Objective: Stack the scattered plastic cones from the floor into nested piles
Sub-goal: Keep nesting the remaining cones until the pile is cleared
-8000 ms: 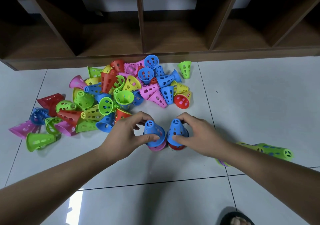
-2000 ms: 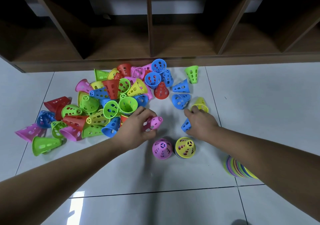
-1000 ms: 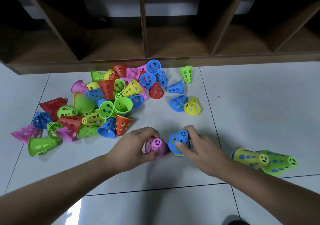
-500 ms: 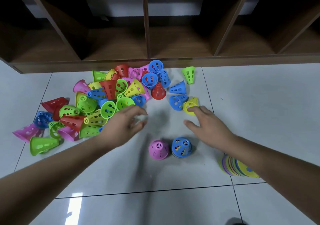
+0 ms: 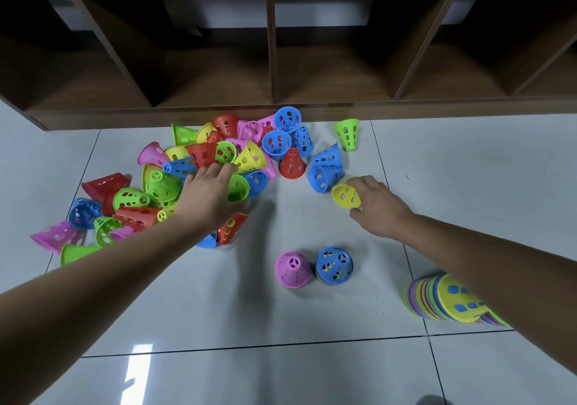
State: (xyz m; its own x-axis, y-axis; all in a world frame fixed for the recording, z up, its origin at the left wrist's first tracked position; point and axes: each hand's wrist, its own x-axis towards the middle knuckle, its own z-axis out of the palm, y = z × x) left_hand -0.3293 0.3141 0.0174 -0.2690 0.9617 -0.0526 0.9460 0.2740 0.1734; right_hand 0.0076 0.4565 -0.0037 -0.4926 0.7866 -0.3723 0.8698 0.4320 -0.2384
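Item: yellow perforated plastic cone (image 5: 345,197), sitting centre right of the frame. The right hand (image 5: 379,209) is clamping its fingers round the wide rim. Probably light, stiff and smooth-walled, so the rim is offering the surest hold. The left hand (image 5: 212,200) is hovering over the heap of multicoloured plastic cones (image 5: 199,167) at upper left, its fingers' hold impossible to tell.

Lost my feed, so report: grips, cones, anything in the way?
Left grip on green cone in the heap, hold unclear. Right grip pinching yellow cone. Pink-topped stack and blue-topped stack upright, nothing blocking.
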